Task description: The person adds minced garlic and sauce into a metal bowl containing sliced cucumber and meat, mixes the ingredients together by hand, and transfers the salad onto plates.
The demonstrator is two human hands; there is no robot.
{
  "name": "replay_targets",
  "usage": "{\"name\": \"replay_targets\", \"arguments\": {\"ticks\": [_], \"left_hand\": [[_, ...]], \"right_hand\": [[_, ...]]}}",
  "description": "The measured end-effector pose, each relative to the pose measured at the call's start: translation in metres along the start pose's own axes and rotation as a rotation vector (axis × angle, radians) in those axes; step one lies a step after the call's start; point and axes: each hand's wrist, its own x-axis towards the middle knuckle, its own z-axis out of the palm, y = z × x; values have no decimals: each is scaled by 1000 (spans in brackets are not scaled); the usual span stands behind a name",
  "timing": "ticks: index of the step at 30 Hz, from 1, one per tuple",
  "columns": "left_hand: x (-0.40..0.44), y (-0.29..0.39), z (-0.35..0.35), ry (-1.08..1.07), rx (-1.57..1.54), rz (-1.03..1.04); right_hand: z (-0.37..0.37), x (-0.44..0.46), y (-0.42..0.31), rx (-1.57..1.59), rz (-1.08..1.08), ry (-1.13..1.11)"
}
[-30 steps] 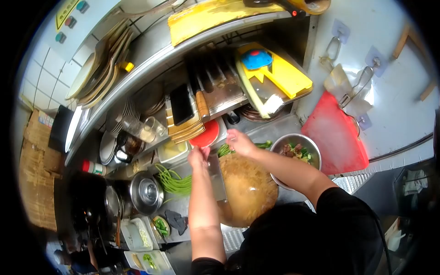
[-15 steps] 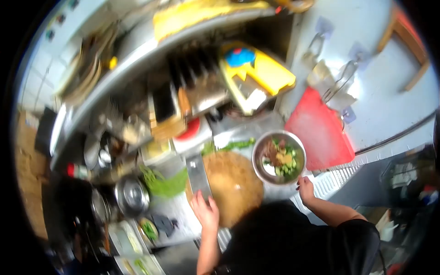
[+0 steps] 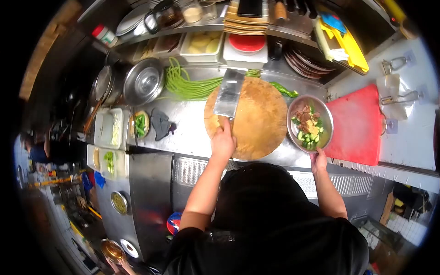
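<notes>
A cleaver (image 3: 229, 93) with a broad steel blade lies on the left side of the round wooden chopping block (image 3: 261, 121). My left hand (image 3: 223, 143) is closed at its handle, which the fingers mostly hide. On the right, my right hand (image 3: 318, 160) grips the near rim of a metal bowl (image 3: 326, 112), fingers partly hidden under it. In the bowl are cut green cucumber (image 3: 311, 137), brown meat slices (image 3: 302, 114) and a yellowish minced heap. A green pepper (image 3: 284, 89) lies behind the block, near the bowl.
A red cutting board (image 3: 355, 126) is right of the bowl. Long green beans (image 3: 190, 87) and a steel basin (image 3: 144, 82) are at left. Stacked trays (image 3: 246, 20) and knives are on the shelf above. Another person's hands (image 3: 120, 266) hold a pan at lower left.
My view has turned and steadied, so the counter appears at a different angle. My right hand now holds the bowl's rim; before it was just beside it. My left hand stays at the cleaver.
</notes>
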Motion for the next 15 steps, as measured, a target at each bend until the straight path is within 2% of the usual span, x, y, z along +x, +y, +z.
{"name": "replay_targets", "arguments": {"ticks": [2, 5, 6, 9, 13, 15], "left_hand": [[8, -5, -4, -117, -87, -39], [-2, -17, -10, -12, -135, -2], [-11, -28, -7, 102, -218, 51], [-39, -62, -13, 186, -279, -55], [-28, -138, -22, 272, -96, -61], [-7, -171, -29, 201, 20, -97]], "right_hand": [[-7, 6, 0, 27, -21, -21], [-12, -2, -4, 73, -37, -28], [-14, -6, -5, 86, -37, -15], [-30, -14, -3, 100, -83, -52], [-36, -32, -7, 101, -119, -81], [-31, -42, -13, 107, -137, -84]]}}
